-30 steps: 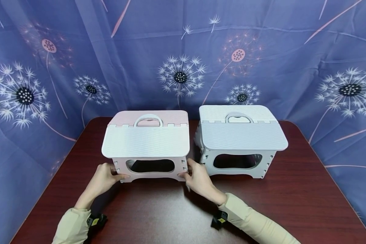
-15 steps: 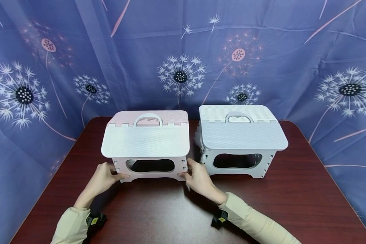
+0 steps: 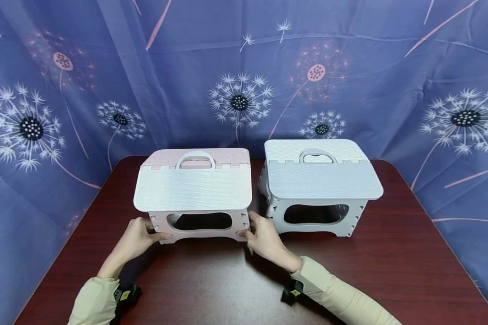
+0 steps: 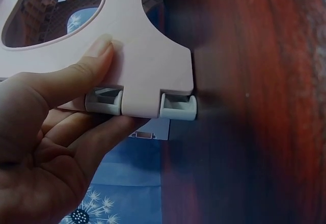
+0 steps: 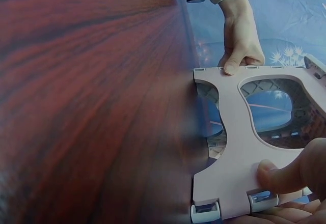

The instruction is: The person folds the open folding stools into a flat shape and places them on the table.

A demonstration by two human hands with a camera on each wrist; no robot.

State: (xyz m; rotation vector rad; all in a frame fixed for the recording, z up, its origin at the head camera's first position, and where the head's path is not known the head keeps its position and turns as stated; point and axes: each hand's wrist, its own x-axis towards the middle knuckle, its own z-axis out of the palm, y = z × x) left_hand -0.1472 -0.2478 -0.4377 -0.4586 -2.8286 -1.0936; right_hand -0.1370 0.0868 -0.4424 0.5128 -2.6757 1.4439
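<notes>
A pink and white folding step stool [image 3: 193, 187] stands unfolded on the table, its arched carry handle upright on top. My left hand [image 3: 137, 238] grips its front left leg corner, thumb on the pink front panel [image 4: 153, 56] and fingers behind the hinged edge. At the opposite corner my right hand [image 3: 265, 237] pinches the front right leg the same way, thumb on the panel's face in the right wrist view. Fingertips behind the panel are partly hidden. Just right of this stool, close to my right hand, stands a second, pale grey-blue folding stool [image 3: 323, 180].
Both stools rest on a dark red-brown wooden table [image 3: 227, 289]. Behind and beside it hangs a blue curtain [image 3: 179, 99] with dandelion prints. A black wrist camera [image 3: 293, 291] is strapped below my right hand.
The pink and white stool's top tilts very slightly toward me and shifts a little left. Both hands keep their grip at the front corners; the second stool stays put.
</notes>
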